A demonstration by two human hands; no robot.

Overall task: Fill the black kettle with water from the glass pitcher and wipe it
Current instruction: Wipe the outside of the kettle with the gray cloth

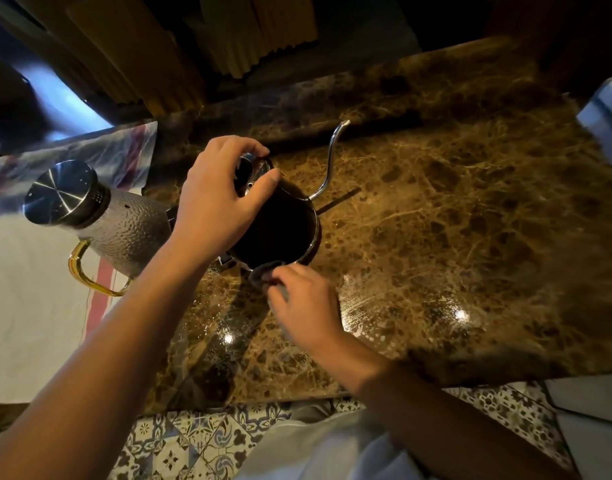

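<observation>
Kettle [277,226] unbranded; left hand [214,199] grips lid [252,174]; right hand [304,299] presses cloth [263,271].

A home kitchen is suggested: a polished brown marble worktop [453,220] is seen above a patterned tile floor [180,448]. A gooseneck kettle [280,223] and a textured glass pitcher [124,230] are stood on it, beside a striped cloth [38,306]. Lighting is dim and warm.
</observation>
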